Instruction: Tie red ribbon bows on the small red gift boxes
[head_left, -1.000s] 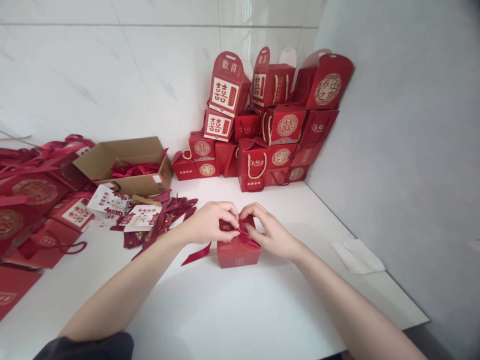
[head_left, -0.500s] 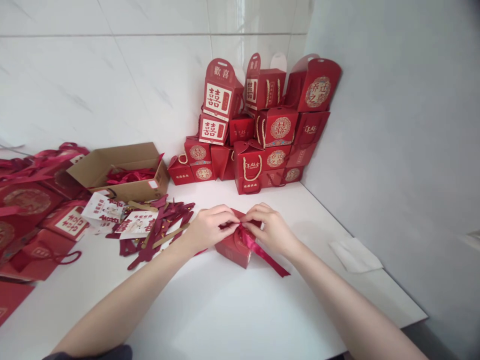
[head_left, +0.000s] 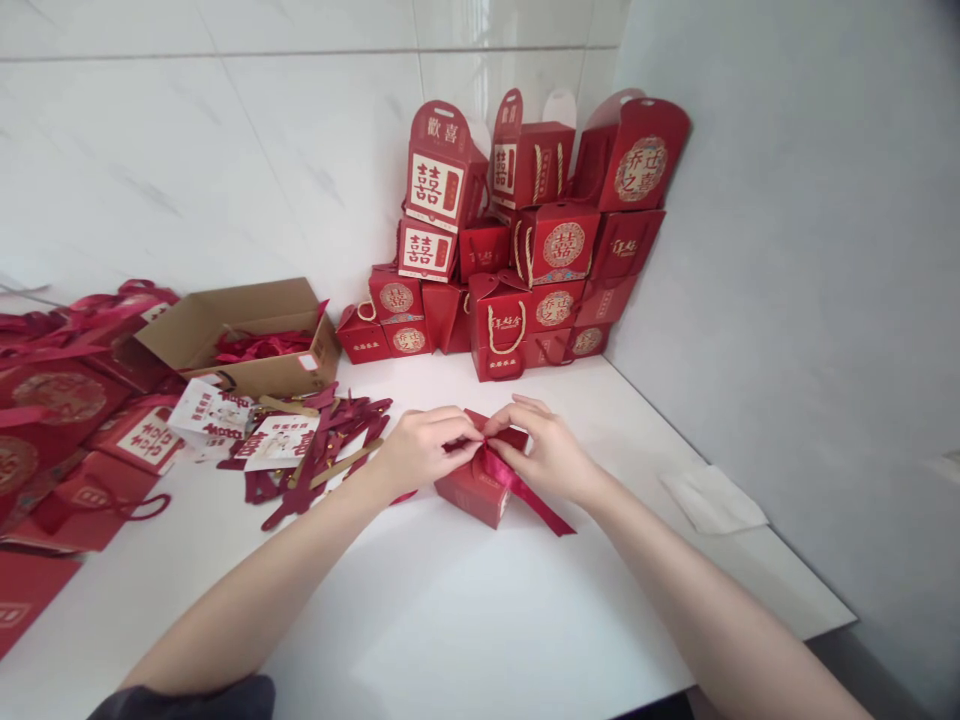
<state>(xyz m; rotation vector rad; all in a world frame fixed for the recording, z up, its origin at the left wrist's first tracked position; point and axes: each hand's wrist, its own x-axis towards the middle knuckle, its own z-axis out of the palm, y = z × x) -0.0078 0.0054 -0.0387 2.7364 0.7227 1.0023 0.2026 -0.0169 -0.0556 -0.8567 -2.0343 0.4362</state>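
Note:
A small red gift box [head_left: 472, 495] sits on the white table between my hands. On its top is a shiny crimson ribbon [head_left: 529, 495], one tail of which trails down to the right. My left hand [head_left: 435, 447] pinches the ribbon at the knot from the left. From the other side, my right hand [head_left: 547, 447] also has thumb and forefinger closed on the ribbon, close to the left fingertips. The fingers partly cover the knot and the box top.
Stacked red gift boxes [head_left: 555, 310] stand at the back against the wall. An open cardboard box [head_left: 300, 375] holds red ribbons. Dark red strips with white cards [head_left: 281, 443] lie left of my hands, more red boxes [head_left: 82, 490] farther left. A folded white tissue [head_left: 712, 499] lies right.
Both hands stay on the ribbon at the knot, with only slight finger movement. The right fingers are spread a little more. The whole view has shifted slightly.

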